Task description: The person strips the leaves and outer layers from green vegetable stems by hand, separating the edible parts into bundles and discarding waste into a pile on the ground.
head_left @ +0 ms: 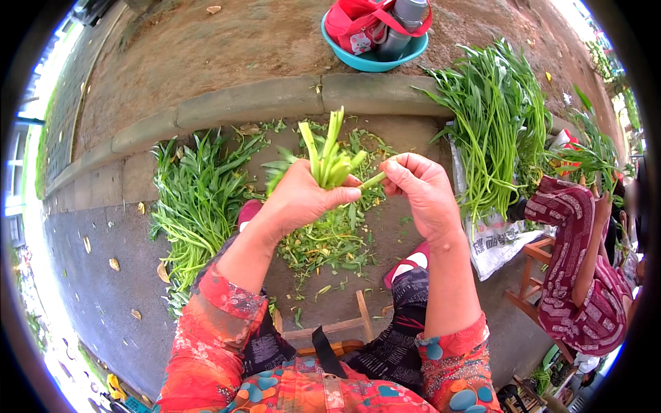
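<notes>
My left hand grips a bunch of light green vegetable stems, cut ends pointing up. My right hand pinches one thin stem that sticks out of the bunch toward it. Below both hands lies a heap of torn leaves and trimmings on the pavement. A pile of leafy greens lies to my left, and a larger pile of long-stemmed greens lies to my right on a white sack.
A stone kerb runs across the back. Beyond it stands a teal basin with a red bag and a flask. Another person in a dark red patterned sleeve sits at the right on a wooden stool. My feet wear red shoes.
</notes>
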The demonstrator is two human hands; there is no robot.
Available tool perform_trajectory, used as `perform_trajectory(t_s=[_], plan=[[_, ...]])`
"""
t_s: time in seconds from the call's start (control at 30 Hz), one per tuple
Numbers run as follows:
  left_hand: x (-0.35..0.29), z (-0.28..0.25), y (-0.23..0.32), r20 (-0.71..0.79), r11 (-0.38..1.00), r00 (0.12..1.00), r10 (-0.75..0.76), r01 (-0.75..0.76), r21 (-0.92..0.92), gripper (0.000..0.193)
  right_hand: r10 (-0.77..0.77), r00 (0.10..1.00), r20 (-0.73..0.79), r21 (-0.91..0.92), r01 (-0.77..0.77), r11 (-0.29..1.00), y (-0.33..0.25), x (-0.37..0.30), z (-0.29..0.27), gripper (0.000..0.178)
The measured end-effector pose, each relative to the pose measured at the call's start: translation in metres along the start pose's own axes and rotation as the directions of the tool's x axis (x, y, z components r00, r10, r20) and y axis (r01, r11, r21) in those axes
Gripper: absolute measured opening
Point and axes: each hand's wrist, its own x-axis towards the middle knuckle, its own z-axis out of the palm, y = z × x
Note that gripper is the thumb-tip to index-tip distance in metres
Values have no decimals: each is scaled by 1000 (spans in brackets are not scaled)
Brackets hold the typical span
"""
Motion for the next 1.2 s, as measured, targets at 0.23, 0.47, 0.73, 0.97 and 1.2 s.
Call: perform_trajectory(t_s=[0.23,0.47,0.73,0.97,1.2], plan=[[-5,-1,4,-49,1000,999,-10,8,-26,26,-86,995,-51,-40,84,996,-5,-2,7,17],[-4,-2,0,-103,990,995,17,-2,138,20,-119,993,-27,-202,111,973,3,-2,-1,17],[-3,2,-2,-134,960,985,111,-72,271,18,-258,965,-39,-525,199,828,-6,-2,5,18],[-4,3,-8,-148,957,979,143,-99,271,15,-285,952,-114,-410,216,886,13,7,13,15],[-11,4,-5,-148,971,979,139,-105,216,16,-254,951,-178,-411,162,897,16,7,20,10]])
